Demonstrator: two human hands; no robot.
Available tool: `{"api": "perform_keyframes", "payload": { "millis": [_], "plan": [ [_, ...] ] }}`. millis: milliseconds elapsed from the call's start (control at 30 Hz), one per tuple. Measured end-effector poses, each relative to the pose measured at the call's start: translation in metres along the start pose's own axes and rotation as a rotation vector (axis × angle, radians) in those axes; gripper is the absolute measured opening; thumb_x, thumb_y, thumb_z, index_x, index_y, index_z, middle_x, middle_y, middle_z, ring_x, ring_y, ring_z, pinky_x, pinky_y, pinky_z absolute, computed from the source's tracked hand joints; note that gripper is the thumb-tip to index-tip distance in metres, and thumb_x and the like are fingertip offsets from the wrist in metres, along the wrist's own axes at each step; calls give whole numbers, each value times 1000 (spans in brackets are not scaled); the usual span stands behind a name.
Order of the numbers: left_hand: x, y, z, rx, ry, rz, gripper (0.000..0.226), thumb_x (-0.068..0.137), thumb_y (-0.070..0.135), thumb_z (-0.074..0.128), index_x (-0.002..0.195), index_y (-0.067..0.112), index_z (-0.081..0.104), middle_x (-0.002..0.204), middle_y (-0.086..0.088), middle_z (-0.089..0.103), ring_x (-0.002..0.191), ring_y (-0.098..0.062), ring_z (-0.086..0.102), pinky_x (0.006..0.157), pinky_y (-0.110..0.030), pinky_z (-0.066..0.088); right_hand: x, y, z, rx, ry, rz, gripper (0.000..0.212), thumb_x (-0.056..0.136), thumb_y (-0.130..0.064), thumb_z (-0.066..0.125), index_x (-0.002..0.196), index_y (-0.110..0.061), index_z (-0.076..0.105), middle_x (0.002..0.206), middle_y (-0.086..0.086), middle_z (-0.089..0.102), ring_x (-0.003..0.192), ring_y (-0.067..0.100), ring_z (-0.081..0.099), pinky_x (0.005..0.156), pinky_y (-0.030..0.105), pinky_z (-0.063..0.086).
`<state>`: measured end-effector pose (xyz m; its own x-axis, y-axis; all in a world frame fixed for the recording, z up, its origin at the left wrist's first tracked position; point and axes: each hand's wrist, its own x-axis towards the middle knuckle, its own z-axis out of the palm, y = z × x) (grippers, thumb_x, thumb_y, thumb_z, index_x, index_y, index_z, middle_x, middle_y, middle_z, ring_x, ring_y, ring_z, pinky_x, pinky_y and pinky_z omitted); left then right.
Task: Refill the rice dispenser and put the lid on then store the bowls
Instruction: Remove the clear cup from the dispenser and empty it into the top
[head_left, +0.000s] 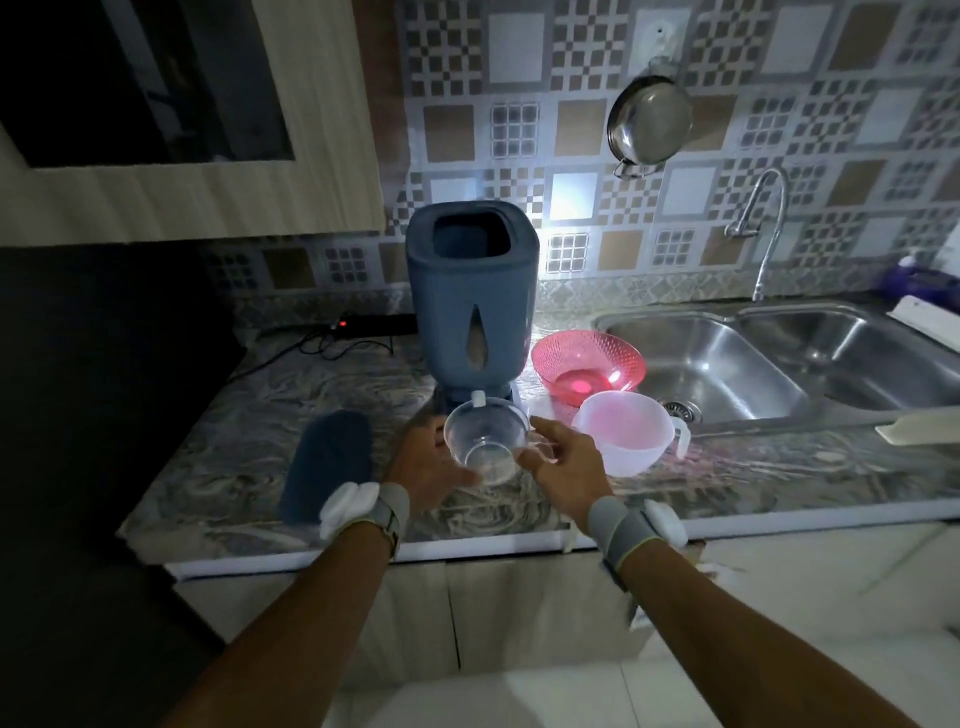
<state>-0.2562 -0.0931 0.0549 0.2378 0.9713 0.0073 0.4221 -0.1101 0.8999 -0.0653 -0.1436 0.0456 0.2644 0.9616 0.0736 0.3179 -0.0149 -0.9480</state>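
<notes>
Nearest, two forearms reach over the tabletop (727, 483) edge, each wrist wrapped in a grey band. The left hand (421, 467) lies with fingers spread and straight beside and partly under a clear plastic cup (485, 441), its grip apart. The right hand (563, 462) pinches the cup's handle side between thumb and fingers, its grip clamped on the cup. Left of the hands, the dark blue lid (327, 462) lies flat on the tabletop. Just right of the cup sits a white bowl (623, 439), touching a pink bowl (589, 364) behind it. Behind the cup stands the blue rice dispenser (470, 296), upright, its top opening uncovered. Right of the bowls is a steel sink (769, 374) with a curved faucet (763, 228). A metal pan (649, 122) hangs on the tiled wall (519, 104).
</notes>
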Motion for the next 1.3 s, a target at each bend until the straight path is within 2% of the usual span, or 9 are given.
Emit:
{"api": "perform_keyframes", "payload": {
  "millis": [67, 167, 367, 500, 567, 800, 900, 1033, 1300],
  "plan": [
    [4, -16, 8, 20, -21, -67, 64, 58, 1, 89, 112, 14, 56, 111, -11, 67, 102, -25, 64, 89, -41, 56, 1, 18, 9, -5, -18, 56, 42, 81, -13, 76, 122, -19, 67, 106, -1, 71, 95, 14, 64, 84, 25, 50],
    [17, -35, 14, 47, -44, -143, 72, 55, 6, 90, 118, 14, 56, 106, -3, 67, 96, -19, 64, 89, -39, 56, 13, 38, 19, -5, -53, 116, 36, 82, -12, 75, 117, -18, 69, 105, 1, 73, 98, 18, 66, 93, 34, 52],
    [50, -56, 28, 47, -13, -240, 71, 53, 7, 89, 117, 14, 58, 115, -6, 67, 103, -22, 64, 92, -43, 55, 51, 68, 34, -4, -64, 168, 30, 84, -8, 72, 107, -26, 71, 91, -7, 71, 90, 16, 65, 72, 14, 50],
    [79, -64, 39, 75, 25, -267, 63, 56, 5, 89, 113, 13, 62, 109, -4, 69, 102, -24, 65, 91, -41, 56, 83, 83, 41, -64, -64, 212, 29, 83, -14, 70, 109, -27, 72, 99, 1, 74, 95, 22, 68, 88, 39, 56],
    [94, -66, 42, 71, 36, -279, 64, 60, 2, 87, 118, 10, 61, 113, -8, 68, 104, -26, 65, 93, -42, 55, 99, 87, 45, -43, -65, 215, 32, 84, -14, 71, 114, -24, 72, 101, 3, 74, 96, 24, 68, 90, 43, 56],
    [145, -72, 43, -35, 63, -298, 50, 72, -14, 75, 119, -7, 59, 121, -23, 63, 115, -36, 58, 101, -50, 46, 151, 92, 54, -45, -52, 164, 30, 86, -14, 69, 115, -20, 71, 104, 0, 73, 97, 20, 68, 84, 29, 51],
    [163, -73, 45, -146, 90, -359, 43, 78, -17, 68, 119, -7, 58, 122, -23, 61, 117, -38, 56, 103, -58, 42, 168, 96, 59, -78, -50, 162, 34, 86, -15, 68, 119, -20, 70, 111, 2, 73, 101, 21, 67, 89, 33, 53],
    [182, -72, 42, -299, 76, -407, 62, 70, -26, 67, 127, -6, 52, 133, -27, 55, 125, -42, 51, 102, -61, 42, 187, 103, 65, -75, -30, 164, 34, 85, -18, 68, 118, -22, 70, 112, 2, 74, 100, 23, 67, 91, 43, 56],
    [195, -72, 43, -336, 66, -457, 56, 82, -17, 62, 135, -5, 48, 136, -24, 54, 126, -37, 52, 99, -37, 46, 204, 113, 73, -40, 23, 170, 32, 82, -21, 75, 113, -17, 68, 106, 1, 73, 101, 21, 66, 91, 48, 54]
  ]
}}
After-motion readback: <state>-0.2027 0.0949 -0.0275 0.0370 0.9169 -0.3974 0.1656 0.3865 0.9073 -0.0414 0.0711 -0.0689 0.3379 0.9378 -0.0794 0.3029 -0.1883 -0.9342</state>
